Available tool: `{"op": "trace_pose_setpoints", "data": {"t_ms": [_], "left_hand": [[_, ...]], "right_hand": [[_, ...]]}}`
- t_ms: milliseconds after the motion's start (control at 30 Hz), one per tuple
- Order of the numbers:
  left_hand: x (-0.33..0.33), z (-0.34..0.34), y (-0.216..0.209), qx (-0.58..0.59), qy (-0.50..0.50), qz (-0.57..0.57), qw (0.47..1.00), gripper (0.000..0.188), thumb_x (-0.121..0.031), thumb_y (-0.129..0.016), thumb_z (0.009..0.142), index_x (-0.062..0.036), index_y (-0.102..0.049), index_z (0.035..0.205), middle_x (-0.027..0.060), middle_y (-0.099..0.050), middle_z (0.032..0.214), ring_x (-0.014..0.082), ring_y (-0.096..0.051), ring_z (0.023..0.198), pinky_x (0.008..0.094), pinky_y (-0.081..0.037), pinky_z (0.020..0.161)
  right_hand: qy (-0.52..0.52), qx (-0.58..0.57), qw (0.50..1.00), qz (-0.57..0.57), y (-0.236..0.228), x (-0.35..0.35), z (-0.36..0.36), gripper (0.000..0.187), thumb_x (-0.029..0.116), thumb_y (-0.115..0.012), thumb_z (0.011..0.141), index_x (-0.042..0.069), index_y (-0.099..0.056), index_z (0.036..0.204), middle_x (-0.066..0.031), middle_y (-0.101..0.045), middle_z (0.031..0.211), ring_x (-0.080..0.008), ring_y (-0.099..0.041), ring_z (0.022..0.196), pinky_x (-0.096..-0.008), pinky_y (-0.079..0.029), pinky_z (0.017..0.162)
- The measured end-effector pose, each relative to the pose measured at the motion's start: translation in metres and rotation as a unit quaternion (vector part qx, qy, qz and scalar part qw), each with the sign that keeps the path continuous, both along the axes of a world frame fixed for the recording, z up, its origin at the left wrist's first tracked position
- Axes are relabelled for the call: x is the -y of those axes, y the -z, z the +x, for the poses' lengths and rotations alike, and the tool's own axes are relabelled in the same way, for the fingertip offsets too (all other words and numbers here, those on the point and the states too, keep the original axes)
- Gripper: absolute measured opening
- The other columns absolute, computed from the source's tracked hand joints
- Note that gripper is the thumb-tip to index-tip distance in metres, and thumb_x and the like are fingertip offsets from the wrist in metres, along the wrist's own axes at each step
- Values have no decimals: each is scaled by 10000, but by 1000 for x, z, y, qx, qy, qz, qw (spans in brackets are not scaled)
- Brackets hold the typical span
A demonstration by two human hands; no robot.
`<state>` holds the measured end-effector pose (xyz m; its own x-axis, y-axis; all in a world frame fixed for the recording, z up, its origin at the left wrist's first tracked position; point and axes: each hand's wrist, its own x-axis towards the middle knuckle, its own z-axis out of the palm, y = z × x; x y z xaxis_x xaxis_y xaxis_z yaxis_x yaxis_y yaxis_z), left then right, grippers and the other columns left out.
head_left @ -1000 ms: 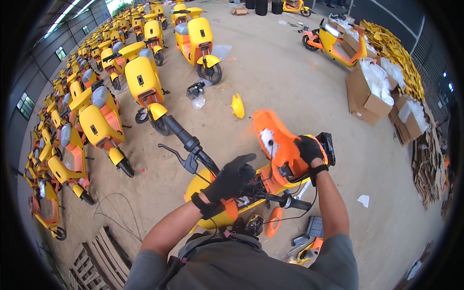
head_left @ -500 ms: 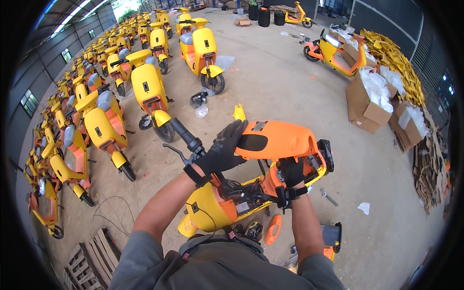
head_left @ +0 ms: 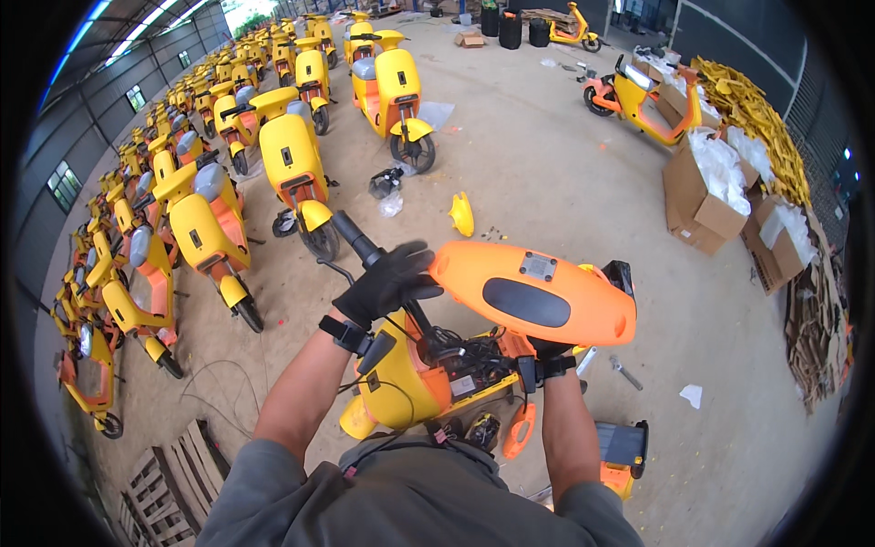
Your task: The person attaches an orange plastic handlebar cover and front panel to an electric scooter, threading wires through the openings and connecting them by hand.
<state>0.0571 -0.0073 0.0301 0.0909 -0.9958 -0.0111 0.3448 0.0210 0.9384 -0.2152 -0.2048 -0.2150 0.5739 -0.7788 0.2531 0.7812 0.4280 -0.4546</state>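
Observation:
An elongated orange scooter body panel (head_left: 592, 305), with a dark oval inset and a small grey plate, is tilted above the rear of a partly stripped yellow scooter (head_left: 390, 387). My left hand (head_left: 390, 284), in a black glove, is at the panel's left end, fingers stretched out and not wrapped round it. Whether the fingertips touch the panel, I cannot tell. My right hand (head_left: 550, 347) is under the panel's near edge; its fingers are hidden behind it. Wiring (head_left: 447, 351) lies exposed in the scooter's frame. The handlebar grip (head_left: 357, 239) rises just beyond my left hand.
Rows of yellow scooters (head_left: 292, 155) fill the left. A yellow part (head_left: 462, 214) lies on the floor ahead; a wrench (head_left: 625, 372) and an orange ring-shaped part (head_left: 519, 430) lie nearer. Open cardboard boxes (head_left: 700, 196) stand at right, a wooden pallet (head_left: 173, 483) at lower left.
The orange panel has turned and shifted to the right, showing more of its face. My left hand has slid from its top to its left end. My right hand is now more hidden.

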Motion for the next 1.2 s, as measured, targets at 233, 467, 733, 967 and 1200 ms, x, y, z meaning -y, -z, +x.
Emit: {"op": "trace_pose_setpoints", "data": {"t_ms": [233,467,733,967,1200], "left_hand": [[-4,-25,34,-225,-75,-31,971,347,-229,-520,975,47,-538,1185,116,-619,1137,218,-622,1006,340,-496,946],[-14,-5,27,-107,-202,-65,971,322,-284,-601,935,13,-562,1053,61,-614,959,156,-601,886,284,-502,803],[-55,-17,47,-113,-192,-49,974,529,-242,-575,949,-28,-371,1388,60,-540,1221,128,-554,1078,237,-480,870],[-86,-3,63,-134,-87,-41,986,662,-227,-563,945,-84,-207,1484,69,-327,1479,195,-330,1354,341,-294,1113],[-79,5,22,276,-121,133,944,490,-191,-547,952,-21,-414,1392,74,-572,1203,151,-544,1091,309,-438,947]], "right_hand": [[8,-48,999,-17,-16,-24,-4,517,418,-416,976,35,-435,1323,-129,-524,1301,-262,-539,1142,-386,-437,978],[170,-515,591,-597,-120,-20,-46,446,330,-449,986,19,-449,1304,-125,-590,1211,-245,-622,1030,-348,-511,884],[-1,-523,843,-127,-157,-137,-75,526,183,-555,953,9,-344,1403,-111,-543,1257,-183,-581,1080,-304,-501,868],[160,-496,849,-92,-138,-183,-47,594,-63,-589,829,3,-386,1383,-88,-543,1268,-163,-557,1131,-288,-451,939],[185,-481,854,-77,-149,-173,-49,493,29,-592,881,7,-429,1346,-68,-610,1129,-137,-590,968,-274,-492,823]]}}
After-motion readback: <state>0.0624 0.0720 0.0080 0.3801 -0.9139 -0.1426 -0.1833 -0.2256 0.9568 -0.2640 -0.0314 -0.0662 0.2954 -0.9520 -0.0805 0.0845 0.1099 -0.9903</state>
